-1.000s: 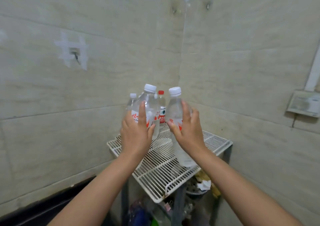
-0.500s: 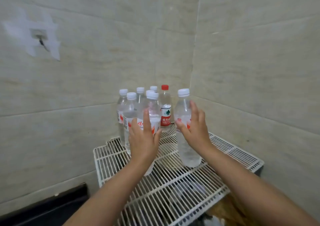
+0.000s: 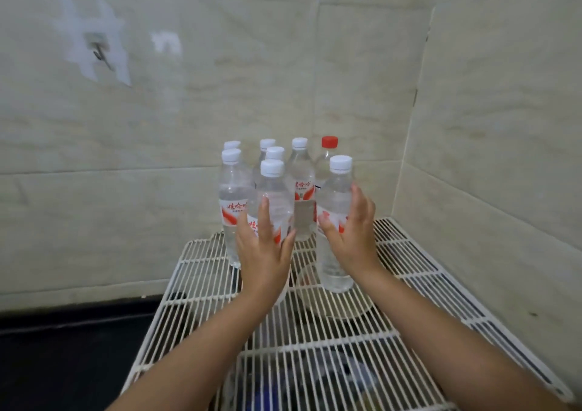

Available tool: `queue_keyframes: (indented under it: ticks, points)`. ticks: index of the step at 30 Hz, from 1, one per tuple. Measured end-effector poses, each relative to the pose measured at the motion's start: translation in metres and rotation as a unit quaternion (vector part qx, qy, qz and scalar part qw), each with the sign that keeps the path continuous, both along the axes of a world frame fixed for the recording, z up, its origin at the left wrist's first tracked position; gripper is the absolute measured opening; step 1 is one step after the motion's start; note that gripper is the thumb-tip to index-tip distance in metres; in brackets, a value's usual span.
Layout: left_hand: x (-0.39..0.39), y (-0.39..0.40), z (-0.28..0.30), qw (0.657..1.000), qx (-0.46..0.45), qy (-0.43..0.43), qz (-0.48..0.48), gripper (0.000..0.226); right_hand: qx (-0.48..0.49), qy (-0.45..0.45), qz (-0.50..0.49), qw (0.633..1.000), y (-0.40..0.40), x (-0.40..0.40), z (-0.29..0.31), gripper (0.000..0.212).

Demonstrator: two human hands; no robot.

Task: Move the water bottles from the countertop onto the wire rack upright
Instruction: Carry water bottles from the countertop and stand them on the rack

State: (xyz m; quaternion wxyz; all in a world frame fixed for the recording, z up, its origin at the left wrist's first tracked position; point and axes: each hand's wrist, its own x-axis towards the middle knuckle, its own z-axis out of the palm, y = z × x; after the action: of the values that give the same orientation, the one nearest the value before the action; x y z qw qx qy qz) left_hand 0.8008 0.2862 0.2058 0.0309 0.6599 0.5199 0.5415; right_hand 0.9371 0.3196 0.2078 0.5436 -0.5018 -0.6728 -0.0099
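Observation:
My left hand point(image 3: 264, 253) is wrapped around a clear white-capped water bottle point(image 3: 273, 196) that stands upright on the white wire rack point(image 3: 346, 341). My right hand point(image 3: 352, 234) grips a second white-capped bottle point(image 3: 335, 196), upright, its base resting on the rack wires. Behind them several more white-capped bottles point(image 3: 233, 196) and one red-capped bottle point(image 3: 327, 155) stand upright in the rack's far corner.
Tiled walls point(image 3: 488, 127) meet in a corner just behind the bottles. A dark ledge point(image 3: 63, 347) runs left of the rack. Blurred objects lie under the rack. The near half of the rack holds nothing.
The view has moved closer and lower toward the rack. Both hands have lowered their bottles onto the rack next to the standing group; the right bottle now rests on the wires.

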Motion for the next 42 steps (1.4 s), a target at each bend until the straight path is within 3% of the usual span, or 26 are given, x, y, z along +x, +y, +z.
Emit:
queue_keyframes:
  ticks: [2, 5, 10, 18, 21, 26, 30, 32, 33, 35, 37, 42]
  points:
    - [0.000, -0.002, -0.004, 1.000, -0.002, -0.017, 0.016, 0.061, -0.003, 0.002, -0.011, 1.000, 0.001, 0.004, -0.002, 0.069]
    - [-0.004, -0.002, -0.007, 0.998, -0.011, -0.029, 0.049, 0.074, -0.013, -0.015, -0.013, 1.000, 0.001, 0.005, -0.003, 0.071]
    - [-0.008, -0.007, -0.008, 0.998, -0.024, 0.010, 0.053, 0.083, -0.044, -0.024, -0.001, 0.999, -0.002, 0.008, -0.001, 0.078]
    - [-0.034, -0.015, -0.001, 0.999, 0.008, 0.028, -0.025, 0.066, -0.100, -0.058, 0.068, 0.991, -0.014, 0.013, 0.007, 0.092]
    - [-0.044, -0.012, 0.013, 1.000, 0.014, 0.017, -0.022, 0.070, -0.111, -0.040, 0.048, 0.992, -0.018, 0.024, 0.013, 0.084]
    - [-0.050, 0.000, 0.057, 0.999, 0.005, 0.010, -0.048, 0.055, -0.103, 0.006, 0.047, 0.994, -0.015, 0.039, 0.064, 0.065]
    - [-0.048, 0.009, 0.085, 0.991, -0.068, 0.015, -0.114, 0.045, -0.154, -0.078, 0.031, 0.985, -0.008, 0.033, 0.101, 0.055]
    - [-0.048, 0.012, 0.091, 0.988, -0.089, 0.020, -0.127, 0.041, -0.171, -0.147, 0.018, 0.974, -0.003, 0.025, 0.113, 0.029]
    - [-0.048, 0.013, 0.092, 0.988, -0.089, 0.023, -0.127, 0.039, -0.177, -0.184, -0.005, 0.967, 0.000, 0.021, 0.117, 0.028]
    - [-0.050, 0.012, 0.091, 0.991, -0.069, 0.035, -0.110, 0.037, -0.181, -0.247, -0.088, 0.948, 0.003, 0.013, 0.123, 0.047]
    - [-0.051, 0.012, 0.089, 0.993, -0.049, 0.040, -0.098, 0.037, -0.175, -0.290, -0.159, 0.927, 0.006, 0.008, 0.126, 0.053]
    - [-0.051, 0.012, 0.087, 0.991, -0.061, 0.038, -0.109, 0.043, -0.210, -0.294, -0.192, 0.913, 0.010, -0.001, 0.128, 0.044]
